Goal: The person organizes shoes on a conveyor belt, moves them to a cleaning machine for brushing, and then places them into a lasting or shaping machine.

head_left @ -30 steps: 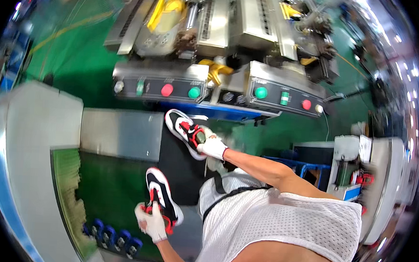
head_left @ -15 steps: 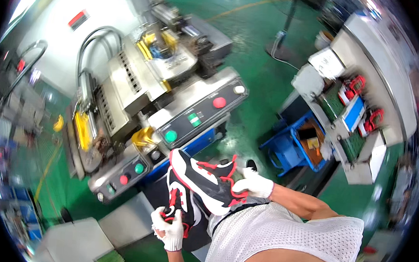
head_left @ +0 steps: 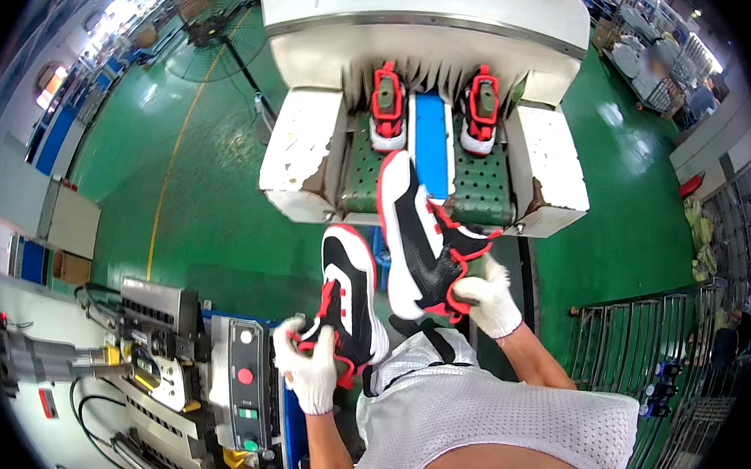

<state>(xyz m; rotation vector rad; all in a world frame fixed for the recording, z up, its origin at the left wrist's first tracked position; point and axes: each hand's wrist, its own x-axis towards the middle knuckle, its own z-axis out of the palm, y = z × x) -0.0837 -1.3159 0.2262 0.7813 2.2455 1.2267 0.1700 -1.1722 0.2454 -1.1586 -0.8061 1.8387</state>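
Note:
My left hand [head_left: 307,368], in a white knit glove, is closed on the collar of a black, white and red sneaker [head_left: 357,289], toe pointing away from me. Higher and to the right, my gloved right hand [head_left: 493,304] grips the heel end of a second such sneaker [head_left: 418,246]. That shoe is tilted on its side, its toe up at the front edge of a conveyor; I cannot tell whether it touches. Two more sneakers, one left [head_left: 388,106] and one right [head_left: 481,112], rest on the green perforated belt [head_left: 484,194], heels toward me. Their toes go under a dark fringe curtain.
A white machine hood [head_left: 423,14] spans the conveyor, with pale side blocks [head_left: 551,168] flanking the belt. A blue strip [head_left: 432,148] divides its lanes. At lower left stands a machine with a button panel [head_left: 246,381]. Metal racks [head_left: 627,344] are on the right, a fan [head_left: 220,40] far left.
My view has swung right: the button-panel machine has gone from ahead to the lower left, and the conveyor now lies straight ahead. The right sneaker has been raised toward it; both hands keep their hold.

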